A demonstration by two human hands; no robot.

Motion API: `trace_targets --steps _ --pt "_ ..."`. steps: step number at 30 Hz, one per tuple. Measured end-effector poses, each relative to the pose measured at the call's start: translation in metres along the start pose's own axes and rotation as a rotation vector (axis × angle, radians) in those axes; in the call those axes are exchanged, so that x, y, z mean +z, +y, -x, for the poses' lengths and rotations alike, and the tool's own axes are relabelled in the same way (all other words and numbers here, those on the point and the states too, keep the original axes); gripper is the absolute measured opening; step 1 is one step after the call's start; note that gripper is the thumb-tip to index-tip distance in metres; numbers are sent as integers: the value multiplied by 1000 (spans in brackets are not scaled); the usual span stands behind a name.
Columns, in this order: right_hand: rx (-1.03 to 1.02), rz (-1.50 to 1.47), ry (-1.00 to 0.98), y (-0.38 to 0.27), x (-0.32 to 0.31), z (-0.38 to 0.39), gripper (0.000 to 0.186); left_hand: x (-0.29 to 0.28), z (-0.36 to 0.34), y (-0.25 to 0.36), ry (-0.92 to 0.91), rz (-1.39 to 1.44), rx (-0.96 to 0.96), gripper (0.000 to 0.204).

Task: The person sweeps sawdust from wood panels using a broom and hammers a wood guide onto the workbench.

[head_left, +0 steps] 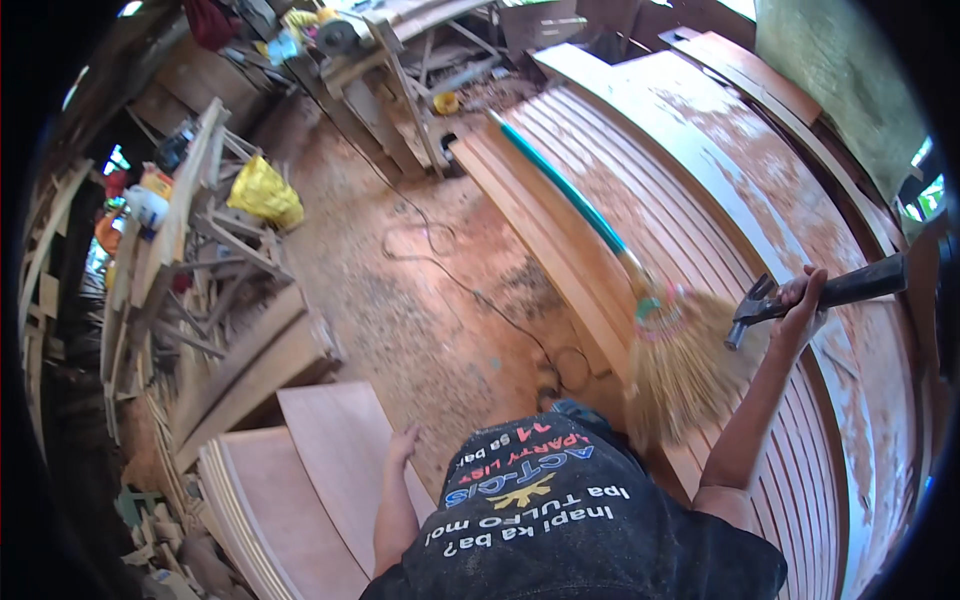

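Near the hammer [860, 282] — broom [680, 370] (atop boards [650, 180])

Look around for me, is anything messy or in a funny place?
Yes, a bit. The broom lies on the long stacked boards on the right, a funny spot for a floor tool. A dark cord sprawls in loose loops over the floor, so someone might trip.

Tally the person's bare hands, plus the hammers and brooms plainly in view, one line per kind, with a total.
Hands: 2 (left hand; right hand, gripping the hammer)
Hammer: 1
Broom: 1
Total: 4
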State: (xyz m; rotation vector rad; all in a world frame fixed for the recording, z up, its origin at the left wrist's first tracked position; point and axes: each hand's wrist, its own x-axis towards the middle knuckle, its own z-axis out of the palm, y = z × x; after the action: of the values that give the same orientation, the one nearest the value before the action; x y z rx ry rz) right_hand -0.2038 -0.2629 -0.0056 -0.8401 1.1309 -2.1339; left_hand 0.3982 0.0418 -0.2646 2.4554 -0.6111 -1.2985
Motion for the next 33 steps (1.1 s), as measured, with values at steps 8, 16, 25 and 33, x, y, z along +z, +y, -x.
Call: trace_targets --steps 8,16,25,33 --pt "49 -39 -121 94 160 -33 34 -13 -39 13 124 -228 109 56" --pt "39 -40 -285 139 269 -61 33 12 -100 1 -259 -178 -18 51" --pt "-62 130 -27 152 289 -79 37 -95 -319 142 -459 -432 227 47" --pt "-200 348 336 153 291 -74 34 -187 -461 472 -161 -491 587 43"
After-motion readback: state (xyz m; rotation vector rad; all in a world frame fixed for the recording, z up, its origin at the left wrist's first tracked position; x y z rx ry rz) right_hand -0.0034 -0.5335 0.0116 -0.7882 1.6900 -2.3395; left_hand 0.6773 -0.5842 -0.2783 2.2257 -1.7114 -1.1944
